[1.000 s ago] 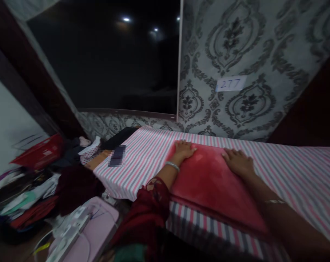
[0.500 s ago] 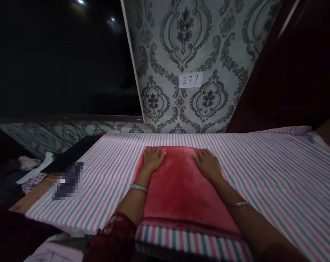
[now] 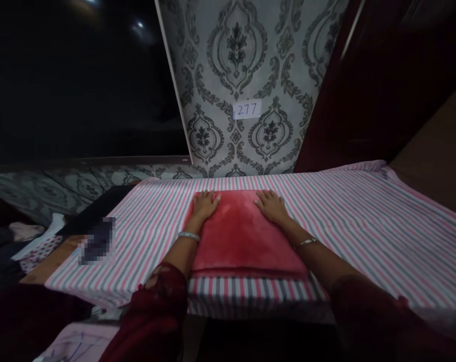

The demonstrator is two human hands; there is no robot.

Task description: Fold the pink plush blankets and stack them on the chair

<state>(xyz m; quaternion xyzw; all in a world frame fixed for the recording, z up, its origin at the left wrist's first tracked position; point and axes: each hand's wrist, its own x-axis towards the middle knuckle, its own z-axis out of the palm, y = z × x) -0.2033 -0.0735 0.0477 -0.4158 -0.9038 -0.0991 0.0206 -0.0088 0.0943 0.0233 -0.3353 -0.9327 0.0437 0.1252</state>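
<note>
A folded red plush cloth lies flat near the front edge of a table spread with a striped pink, grey and white cloth. Flat on its far left corner rests my left hand, fingers spread and pointing away from me. My right hand lies palm down near the far right corner, its fingers also stretched out. Neither hand grips anything. A fold line runs along the red cloth's near edge.
A large dark television screen stands behind on the left. A paper marked 277 is stuck to the patterned wall. A blurred dark item lies at left on the table, beside piled clothes. A pink-white surface is at bottom left.
The view has shifted, so the table's front edge and more of both sleeves now show. Both hands stay flat on the red cloth's far corners, which sit slightly higher in the picture.
</note>
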